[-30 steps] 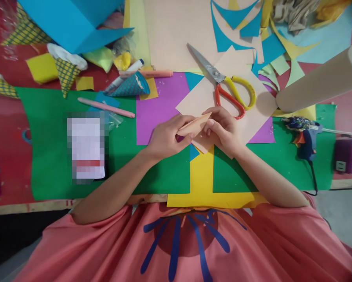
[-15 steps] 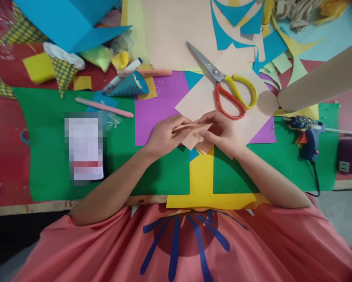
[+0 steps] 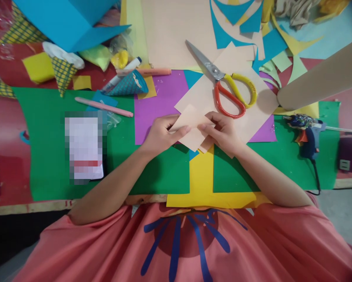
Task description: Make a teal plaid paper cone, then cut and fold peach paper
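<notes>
- Paper square [image 3: 193, 127]: peach-coloured, small, matte; presented as a diamond with one corner toward 12 o'clock; surface flat, a lower layer of the same colour seen at its 6 o'clock edge.
- Left hand [image 3: 161, 135]: forearm brought in from 7 o'clock; fingers curled, thumb and forefinger pinched shut on the paper square's 9 o'clock corner.
- Right hand [image 3: 222, 131]: forearm brought in from 4 o'clock; fingers bent, fingertips closed on the paper square's 3 o'clock corner.
- Position: paper square held between both hands, just above the worktop [image 3: 5, 117], over purple sheet [image 3: 155, 105] and yellow sheet [image 3: 202, 176].
- Adjacent: scissors [image 3: 222, 84] at 1 o'clock of the hands, near; glue gun [image 3: 306, 133] at 3 o'clock, well apart.
</notes>
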A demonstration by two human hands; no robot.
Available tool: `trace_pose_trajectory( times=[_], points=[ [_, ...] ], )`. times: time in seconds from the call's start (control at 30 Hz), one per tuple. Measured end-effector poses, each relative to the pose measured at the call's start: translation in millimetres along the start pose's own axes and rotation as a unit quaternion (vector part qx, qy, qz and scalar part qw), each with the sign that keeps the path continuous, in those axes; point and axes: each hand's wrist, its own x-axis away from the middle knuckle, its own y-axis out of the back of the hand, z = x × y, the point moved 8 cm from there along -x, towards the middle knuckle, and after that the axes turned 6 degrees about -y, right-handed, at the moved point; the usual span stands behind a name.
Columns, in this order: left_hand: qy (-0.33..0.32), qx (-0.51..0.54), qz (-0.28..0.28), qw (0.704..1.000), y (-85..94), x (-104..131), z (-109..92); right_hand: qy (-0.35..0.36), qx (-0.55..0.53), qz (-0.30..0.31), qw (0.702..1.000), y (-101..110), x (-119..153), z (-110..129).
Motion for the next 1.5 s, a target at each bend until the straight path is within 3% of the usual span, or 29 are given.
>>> trace_pose_trajectory(
  times=[0.27, 0.4, 0.53, 0.7, 0.77, 0.93, 1.1, 1.23, 1.37, 1.5],
  points=[
    [0.038, 0.122, -0.089, 0.988, 12.8, 0, 15, -0.057, -0.173, -0.017, 0.983, 4, -3, -12],
    [0.033, 0.153, -0.143, 0.977, 19.9, 0, 25, -0.063, -0.206, -0.034, 0.976, 6, -3, -11],
    [0.009, 0.133, -0.173, 0.976, 24.7, -2, 24, -0.035, -0.145, -0.012, 0.989, 5, 2, -3],
    [0.010, 0.156, -0.210, 0.965, 29.1, -4, 27, 0.127, 0.040, -0.012, 0.991, 0, 13, 24],
    [0.012, 0.149, -0.210, 0.966, 29.4, -5, 28, 0.176, 0.082, -0.013, 0.981, -3, 20, 29],
    [0.035, 0.168, -0.204, 0.964, 28.1, -6, 32, 0.241, 0.054, -0.005, 0.969, 1, 31, 30],
    [0.038, 0.199, -0.157, 0.967, 22.1, -7, 36, 0.277, 0.236, -0.041, 0.930, 3, 26, 41],
    [0.038, 0.168, -0.138, 0.975, 21.8, -7, 32, 0.220, 0.291, 0.015, 0.931, -4, 16, 38],
    [0.052, 0.123, -0.121, 0.984, 19.0, -4, 22, 0.287, 0.349, 0.067, 0.890, -19, 25, 39],
    [0.021, 0.068, -0.079, 0.994, 13.0, -1, 8, 0.339, 0.367, 0.068, 0.863, -27, 32, 35]
  ],
)
